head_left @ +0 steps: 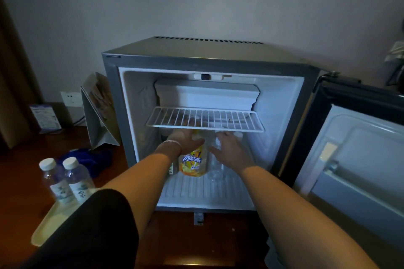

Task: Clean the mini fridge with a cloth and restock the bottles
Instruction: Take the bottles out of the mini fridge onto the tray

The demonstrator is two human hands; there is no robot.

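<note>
The mini fridge [218,61] stands open with its door [354,148] swung to the right. Both my hands reach in under the white wire shelf [205,119]. My left hand [185,141] grips the top of an orange iced-tea bottle [193,165] standing on the fridge floor. My right hand [229,150] holds a clear bottle [215,169] beside it. A dark bottle [172,168] shows partly behind my left wrist. Two water bottles [65,181] with white caps stand on a pale tray [48,225] at left. A blue cloth [94,159] lies crumpled on the wooden surface.
A white paper bag [98,113] leans against the fridge's left side. A small blue card stand [44,118] and a wall socket [71,98] are at the far left. The wall rises close behind the fridge. The wooden surface [19,170] extends to the left.
</note>
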